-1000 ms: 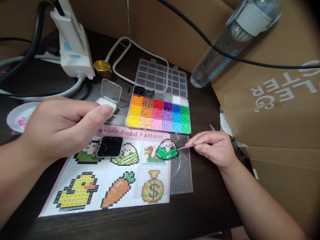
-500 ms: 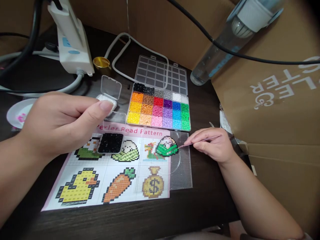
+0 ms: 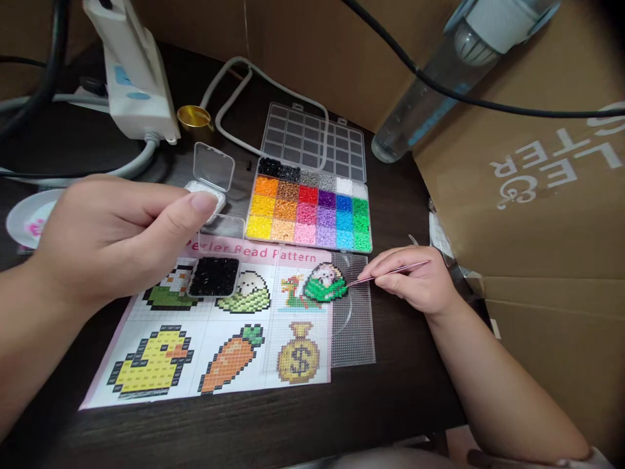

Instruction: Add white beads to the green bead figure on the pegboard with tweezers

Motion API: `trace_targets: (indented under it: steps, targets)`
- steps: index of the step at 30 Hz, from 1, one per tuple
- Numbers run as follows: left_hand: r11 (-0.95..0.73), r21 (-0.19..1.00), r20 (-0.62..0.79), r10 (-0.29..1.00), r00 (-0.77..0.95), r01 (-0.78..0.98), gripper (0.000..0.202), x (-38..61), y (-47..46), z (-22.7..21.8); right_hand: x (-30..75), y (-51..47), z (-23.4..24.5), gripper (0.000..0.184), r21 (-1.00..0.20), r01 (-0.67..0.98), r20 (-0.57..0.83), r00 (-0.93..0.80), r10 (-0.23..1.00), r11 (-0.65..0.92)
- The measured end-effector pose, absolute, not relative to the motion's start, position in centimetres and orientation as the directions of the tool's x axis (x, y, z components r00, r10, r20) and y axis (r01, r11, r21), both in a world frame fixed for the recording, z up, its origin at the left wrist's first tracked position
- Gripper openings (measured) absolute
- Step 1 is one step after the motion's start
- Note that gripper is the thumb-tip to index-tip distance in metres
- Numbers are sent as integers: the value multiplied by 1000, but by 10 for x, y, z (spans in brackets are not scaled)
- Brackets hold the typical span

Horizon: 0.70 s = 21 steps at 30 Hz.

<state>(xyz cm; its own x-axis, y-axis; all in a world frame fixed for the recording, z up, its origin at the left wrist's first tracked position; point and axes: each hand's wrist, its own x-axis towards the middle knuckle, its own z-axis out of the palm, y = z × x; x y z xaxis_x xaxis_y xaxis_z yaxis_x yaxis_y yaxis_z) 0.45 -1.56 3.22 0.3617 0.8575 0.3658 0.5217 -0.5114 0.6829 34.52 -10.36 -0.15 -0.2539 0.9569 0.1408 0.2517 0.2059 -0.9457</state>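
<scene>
Currently right hand pinches thin metal tweezers, tip touching the green-and-white bead figure on the clear studded pegboard. Left hand, loosely curled, holds nothing, well left of the figure.

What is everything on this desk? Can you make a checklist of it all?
Surface: dark wooden desk.
Job's things: tweezers tip at the green bead figure on a clear pegboard; pattern sheet; bead organizer, lid open; small box of black beads; small box of white beads.
Clutter: gold cap; water bottle; white dish.
Grippers: right hand pinches the tweezers; left hand raised, loosely curled, contents hidden.
Cables: black cable; white cord from a power strip.
Surroundings: cardboard boxes.
</scene>
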Motion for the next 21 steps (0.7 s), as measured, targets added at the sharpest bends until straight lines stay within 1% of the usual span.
trace_targets:
  steps: [2,7,14,16,21]
  targets:
    - [-551,677,391,831,395,488,55,4,-13,31,346,-103,-2,12,-949,231,151,-266,952,216]
    - [-516,695,377,854,358,500,56,4,-14,29,345,-103,-1,17,-942,255,144,-275,950,217]
    - [-546,671,392,836,385,501,58,4,-15,29,343,-103,1,16,-945,254,138,-256,957,205]
    - [-530,674,376,845,380,514,58,3,-16,29,344,-103,0,16,-953,238,127,-246,961,187]
    - [-560,656,405,827,391,506,59,1,-14,28,350,-106,-8,11,-972,205,74,-193,978,114]
